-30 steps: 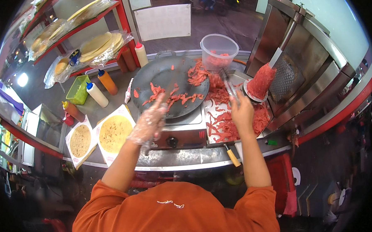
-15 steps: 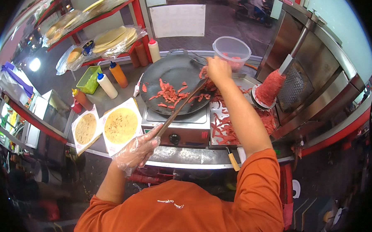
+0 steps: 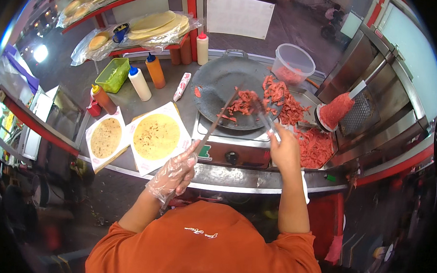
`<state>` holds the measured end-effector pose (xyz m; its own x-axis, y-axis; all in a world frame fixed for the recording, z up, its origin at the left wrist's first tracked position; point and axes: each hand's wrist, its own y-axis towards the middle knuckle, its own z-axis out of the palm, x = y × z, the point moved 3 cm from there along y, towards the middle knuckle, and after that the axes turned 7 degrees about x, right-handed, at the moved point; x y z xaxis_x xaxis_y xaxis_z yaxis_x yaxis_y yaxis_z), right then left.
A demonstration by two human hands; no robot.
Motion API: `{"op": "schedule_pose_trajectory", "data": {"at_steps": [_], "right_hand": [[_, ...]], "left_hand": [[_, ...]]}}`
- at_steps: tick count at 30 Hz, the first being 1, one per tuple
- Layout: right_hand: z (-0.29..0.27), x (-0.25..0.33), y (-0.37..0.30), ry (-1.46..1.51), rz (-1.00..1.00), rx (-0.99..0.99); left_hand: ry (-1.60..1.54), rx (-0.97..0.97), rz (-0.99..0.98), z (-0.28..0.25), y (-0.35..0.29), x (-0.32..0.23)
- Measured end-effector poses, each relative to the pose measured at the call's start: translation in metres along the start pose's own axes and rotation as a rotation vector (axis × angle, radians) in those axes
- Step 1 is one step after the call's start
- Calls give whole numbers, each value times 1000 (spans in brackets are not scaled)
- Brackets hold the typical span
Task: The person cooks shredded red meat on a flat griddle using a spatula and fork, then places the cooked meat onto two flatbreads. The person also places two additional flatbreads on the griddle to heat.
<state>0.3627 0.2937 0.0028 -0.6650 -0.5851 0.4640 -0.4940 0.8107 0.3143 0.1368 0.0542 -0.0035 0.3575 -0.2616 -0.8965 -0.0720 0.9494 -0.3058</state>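
Note:
My left hand (image 3: 174, 176), in a clear plastic glove, is closed around a long narrow knife (image 3: 213, 129). Its blade slants up over the round dark griddle pan (image 3: 213, 82), with the tip at a heap of reddish meat strips (image 3: 244, 103). My bare right hand (image 3: 284, 146) grips metal tongs (image 3: 268, 123) at the pan's right side. Motion blurs their far end, which is over the meat. More meat spills across the pan's right rim onto a metal tray (image 3: 305, 99) full of shredded meat (image 3: 315, 146).
Two flatbreads on paper, one larger (image 3: 156, 136) and one smaller (image 3: 106, 137), lie left of the stove (image 3: 232, 157). Behind them stand sauce bottles (image 3: 140, 84) and a green basket (image 3: 113, 74). A clear tub (image 3: 295, 62) and a meat spit (image 3: 337, 112) are at right.
My right hand has come from the pan's far right edge to its near right side. Meat is now heaped at the pan's right, and the knife tip has shifted toward it.

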Motion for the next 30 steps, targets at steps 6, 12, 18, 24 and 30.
{"op": "schedule_pose_trajectory", "data": {"at_steps": [6,12,18,24,30], "right_hand": [[29,48,-3,-138,-14,83],[13,43,37,-115,182,11],[34,2,56,-203,49,13],[-11,22,48,-214,97,-26],[4,26,2,-280,-43,186]], "left_hand": [[69,-192,83,-72,-19,-31],[16,25,-74,-78,-28,-2],[-137,217,15,-60,25,-10],[0,88,51,-98,36,-53],[82,16,-36,-65,48,-29]]}}
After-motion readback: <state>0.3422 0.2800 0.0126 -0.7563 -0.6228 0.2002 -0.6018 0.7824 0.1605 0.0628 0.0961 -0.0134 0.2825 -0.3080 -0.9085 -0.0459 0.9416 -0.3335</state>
